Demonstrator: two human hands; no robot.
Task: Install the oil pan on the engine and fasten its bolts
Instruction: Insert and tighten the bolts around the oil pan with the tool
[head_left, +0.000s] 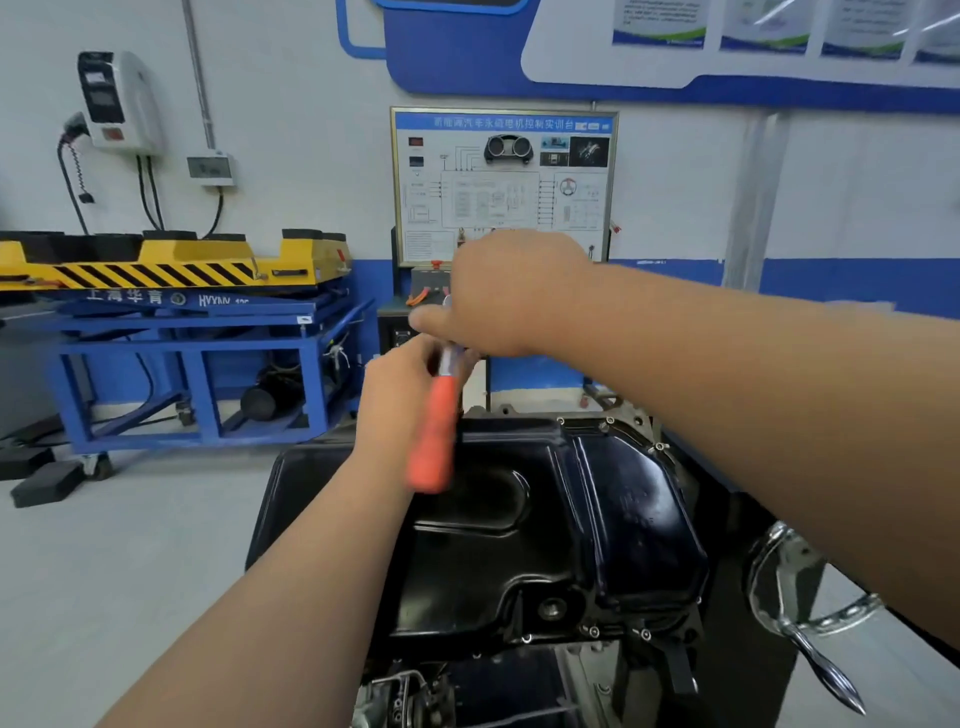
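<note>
2 forearms reach over the black oil pan (519, 519), seated on the upturned engine (415, 691), with bolts (594, 631) in its flange. The left hand (400, 395) grips the blurred orange-handled tool (434, 436). The right hand (509, 296) curls round its metal top, likely steadying it for a far-edge bolt.

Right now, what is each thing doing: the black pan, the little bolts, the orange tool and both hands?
Black metal oil pan: resting on the engine.
Small silver bolts: sitting in the pan's rim.
Orange-handled metal tool: lifted above the pan, blurred.
Left hand: grips the tool above its orange handle.
Right hand: curled over the tool's top end.
</note>
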